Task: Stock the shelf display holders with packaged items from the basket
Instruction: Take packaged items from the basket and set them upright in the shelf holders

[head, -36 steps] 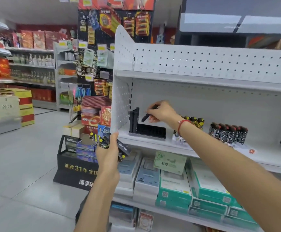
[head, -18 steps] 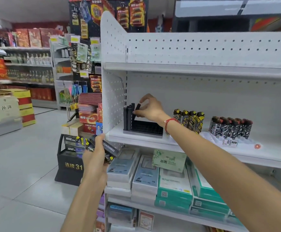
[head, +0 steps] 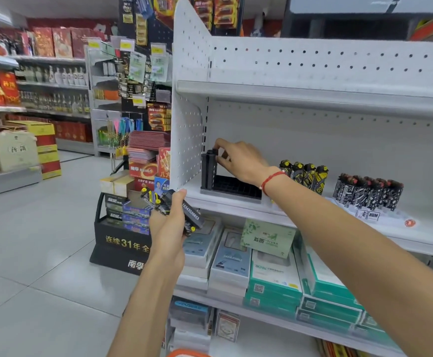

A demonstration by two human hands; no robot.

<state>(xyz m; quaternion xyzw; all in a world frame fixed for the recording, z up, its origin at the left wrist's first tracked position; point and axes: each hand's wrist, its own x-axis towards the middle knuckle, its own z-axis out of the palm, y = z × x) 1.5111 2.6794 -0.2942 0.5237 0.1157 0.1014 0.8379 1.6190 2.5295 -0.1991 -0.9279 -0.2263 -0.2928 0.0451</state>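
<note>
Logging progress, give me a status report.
Right hand seating item in black holder. Left hand holds a bunch of items. Nothing in the way.

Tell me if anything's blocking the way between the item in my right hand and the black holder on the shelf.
Nothing visible does. The right hand already has the dark item at the left end of the black display holder, beside the ones standing there. The holder's remaining slots look open, and the yellow-and-black items stand off to its right.

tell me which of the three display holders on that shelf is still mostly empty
The black display holder at the shelf's left end, where the right hand is slotting an item; the other two are packed with lighters.
</note>
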